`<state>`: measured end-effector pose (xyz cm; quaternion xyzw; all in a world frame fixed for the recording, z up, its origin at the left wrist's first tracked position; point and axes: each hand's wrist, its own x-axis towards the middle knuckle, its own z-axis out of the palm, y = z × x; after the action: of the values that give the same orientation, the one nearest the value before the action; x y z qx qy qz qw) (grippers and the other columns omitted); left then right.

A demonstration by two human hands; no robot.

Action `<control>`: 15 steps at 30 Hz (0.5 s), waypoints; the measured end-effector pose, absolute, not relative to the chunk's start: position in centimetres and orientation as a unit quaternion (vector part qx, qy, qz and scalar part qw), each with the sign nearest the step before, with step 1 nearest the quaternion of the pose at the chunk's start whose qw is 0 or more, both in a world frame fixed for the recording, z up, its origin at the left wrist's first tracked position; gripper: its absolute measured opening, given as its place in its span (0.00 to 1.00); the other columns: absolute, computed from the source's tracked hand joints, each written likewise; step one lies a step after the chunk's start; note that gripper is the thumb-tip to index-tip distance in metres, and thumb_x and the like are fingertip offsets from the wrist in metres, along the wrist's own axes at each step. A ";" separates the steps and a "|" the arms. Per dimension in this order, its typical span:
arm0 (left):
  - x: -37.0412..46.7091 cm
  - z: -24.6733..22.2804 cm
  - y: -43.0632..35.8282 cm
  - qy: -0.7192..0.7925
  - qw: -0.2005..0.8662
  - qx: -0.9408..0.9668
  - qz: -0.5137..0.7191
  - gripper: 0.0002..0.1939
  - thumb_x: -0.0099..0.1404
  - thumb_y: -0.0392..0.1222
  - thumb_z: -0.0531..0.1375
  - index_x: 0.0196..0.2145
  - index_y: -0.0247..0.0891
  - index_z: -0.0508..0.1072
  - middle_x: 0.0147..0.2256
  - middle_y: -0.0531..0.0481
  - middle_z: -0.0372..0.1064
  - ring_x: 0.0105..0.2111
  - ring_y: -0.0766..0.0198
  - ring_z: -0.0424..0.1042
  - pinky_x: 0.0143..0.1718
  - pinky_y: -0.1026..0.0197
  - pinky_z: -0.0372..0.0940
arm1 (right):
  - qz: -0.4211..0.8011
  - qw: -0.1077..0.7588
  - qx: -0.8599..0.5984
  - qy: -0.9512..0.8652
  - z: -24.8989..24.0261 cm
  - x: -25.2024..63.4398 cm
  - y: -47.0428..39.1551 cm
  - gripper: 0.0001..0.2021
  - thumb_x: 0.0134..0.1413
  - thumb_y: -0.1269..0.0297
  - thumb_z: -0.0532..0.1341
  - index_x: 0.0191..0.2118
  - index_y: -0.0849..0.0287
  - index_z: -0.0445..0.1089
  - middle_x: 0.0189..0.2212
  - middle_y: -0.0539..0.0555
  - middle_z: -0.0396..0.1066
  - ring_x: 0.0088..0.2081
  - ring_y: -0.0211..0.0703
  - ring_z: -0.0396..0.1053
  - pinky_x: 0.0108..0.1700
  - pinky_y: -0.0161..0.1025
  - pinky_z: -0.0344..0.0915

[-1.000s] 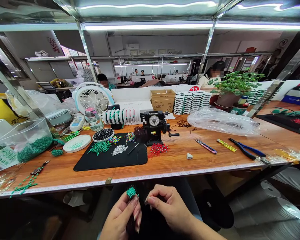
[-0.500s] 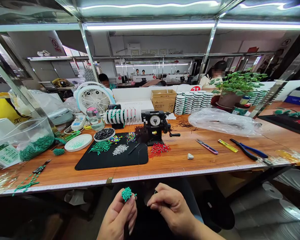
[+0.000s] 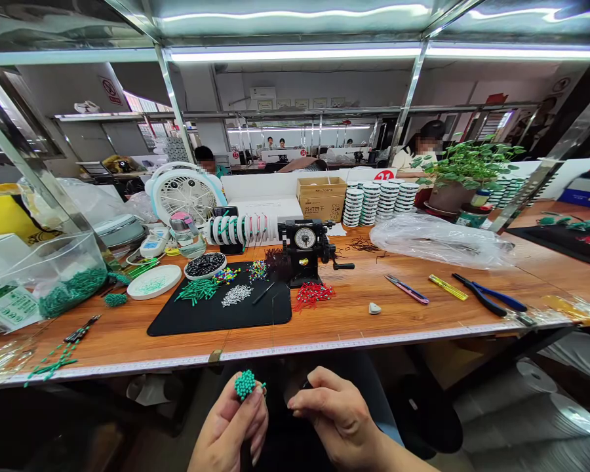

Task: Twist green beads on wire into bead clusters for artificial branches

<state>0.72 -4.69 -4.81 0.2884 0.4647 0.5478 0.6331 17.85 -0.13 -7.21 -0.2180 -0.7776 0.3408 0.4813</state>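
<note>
Green-tipped bundle (image 3: 244,385): where is it?
Pinched in the left hand (image 3: 231,425), below the front edge of the table (image 3: 128,337).
And the right hand (image 3: 335,408)?
Half-curled; whether shut, or on what, I can't tell. Seems a holding step; next calls for a steady left pinch.

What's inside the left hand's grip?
The left hand holds a green bunch: its round tips show above the grip. Anything deeper inside is covered by the hand.
</note>
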 end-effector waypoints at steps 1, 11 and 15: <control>0.7 -4.9 -4.7 0.467 0.633 0.292 0.545 0.13 0.59 0.48 0.61 0.25 0.39 0.62 0.19 0.59 0.47 0.19 0.72 0.47 0.19 0.69 0.49 | 0.341 0.483 -0.222 -0.775 -7.2 17.8 -0.1 0.12 0.53 0.77 0.54 0.38 0.61 0.73 0.25 0.53 0.61 0.26 0.36 0.59 0.27 0.32 0.60; -2.1 -7.1 -4.4 0.526 0.178 0.680 0.479 0.08 0.60 0.35 0.57 0.37 0.43 0.70 0.27 0.53 0.67 0.25 0.65 0.65 0.29 0.65 0.62 | 0.330 0.459 -0.329 -0.757 -6.6 17.4 -0.8 0.07 0.54 0.72 0.55 0.28 0.63 0.69 0.23 0.52 0.61 0.25 0.37 0.59 0.27 0.34 0.57; -2.1 -7.1 -4.2 0.491 0.157 0.715 0.472 0.15 0.58 0.31 0.58 0.41 0.48 0.71 0.28 0.54 0.71 0.27 0.64 0.70 0.31 0.66 0.65 | 0.424 0.422 -0.366 -0.713 -6.6 17.1 -0.7 0.02 0.49 0.70 0.60 0.31 0.62 0.69 0.26 0.51 0.63 0.26 0.35 0.59 0.27 0.33 0.56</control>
<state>-2.07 -4.24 -7.06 0.7150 0.4907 0.4724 0.1575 17.05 -0.70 -6.65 -0.3663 -0.7128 0.4240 0.4219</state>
